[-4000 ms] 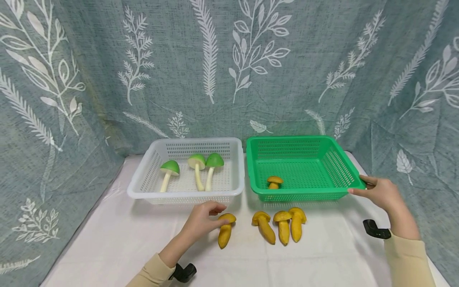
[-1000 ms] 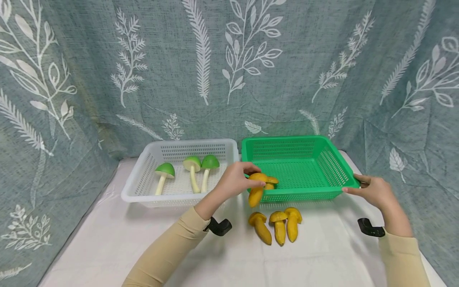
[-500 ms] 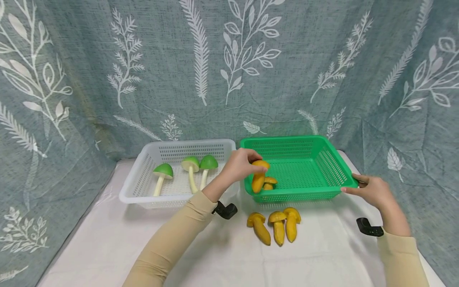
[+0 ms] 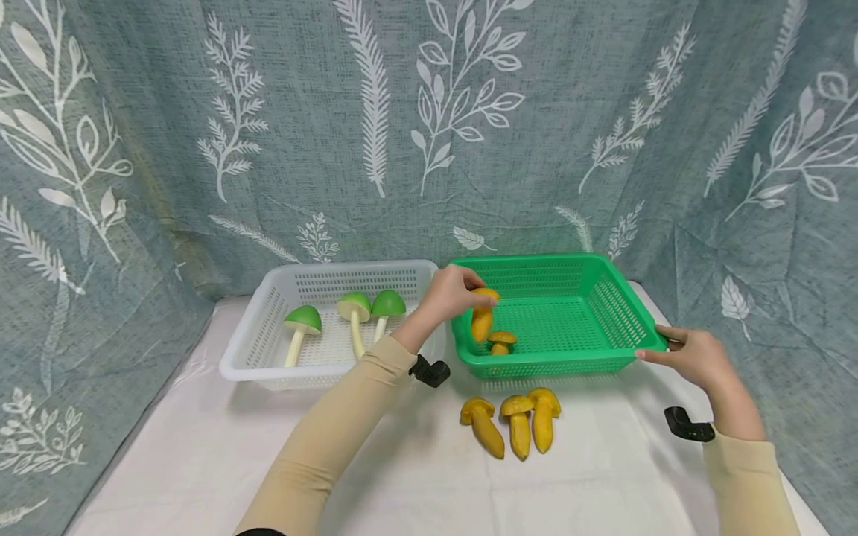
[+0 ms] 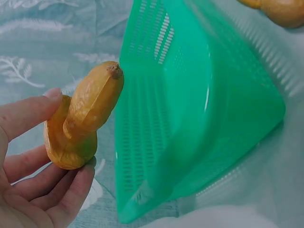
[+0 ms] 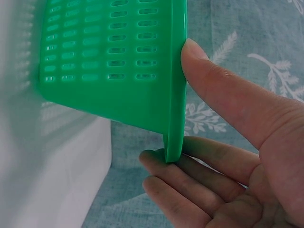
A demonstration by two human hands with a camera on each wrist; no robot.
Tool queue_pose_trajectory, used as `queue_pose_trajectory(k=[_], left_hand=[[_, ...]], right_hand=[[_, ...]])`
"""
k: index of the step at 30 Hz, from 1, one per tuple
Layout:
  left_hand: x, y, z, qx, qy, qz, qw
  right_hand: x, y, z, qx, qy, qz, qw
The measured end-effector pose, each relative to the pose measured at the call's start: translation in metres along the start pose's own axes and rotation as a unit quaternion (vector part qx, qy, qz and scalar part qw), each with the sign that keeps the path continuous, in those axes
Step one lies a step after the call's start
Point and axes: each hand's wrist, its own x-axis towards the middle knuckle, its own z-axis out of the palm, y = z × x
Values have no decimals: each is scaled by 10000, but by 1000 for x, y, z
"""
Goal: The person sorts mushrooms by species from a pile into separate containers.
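My left hand (image 4: 447, 295) pinches a toy mushroom (image 4: 481, 324), yellow-brown with a thick stem, over the left end of the green basket (image 4: 563, 362). In the left wrist view, thumb and fingers hold this mushroom (image 5: 92, 102) by its cap, stem end sticking out. A similar mushroom (image 4: 501, 339) sits inside the basket near its front left. At the basket's front right corner, my right hand (image 4: 700, 361) grips the rim. The right wrist view has the thumb (image 6: 213, 85) against the rim and the fingertips at the corner's underside.
In front of the green basket lie three yellow-brown mushrooms, the left one (image 4: 488, 433) apart from the middle (image 4: 519, 432) and right (image 4: 544, 424) ones. A white basket (image 4: 288, 374) with three green-capped mushrooms (image 4: 304, 318) stands at left. A patterned curtain (image 4: 375, 231) hangs behind.
My left hand picked up the mushroom from the white cloth and carried it right and up, over the green basket's front rim and farther in. The right hand kept its grip on the corner.
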Motion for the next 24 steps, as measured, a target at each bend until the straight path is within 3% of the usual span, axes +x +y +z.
queue_pose_trajectory(k=[17,24], left_hand=[[26,-9,5,10,141,-967,9952],[25,-6,10,266,208,-1069,9937]], right_hand=[[1,1,2,46,0,-12,10000],[0,2,2,37,9,37,10000]])
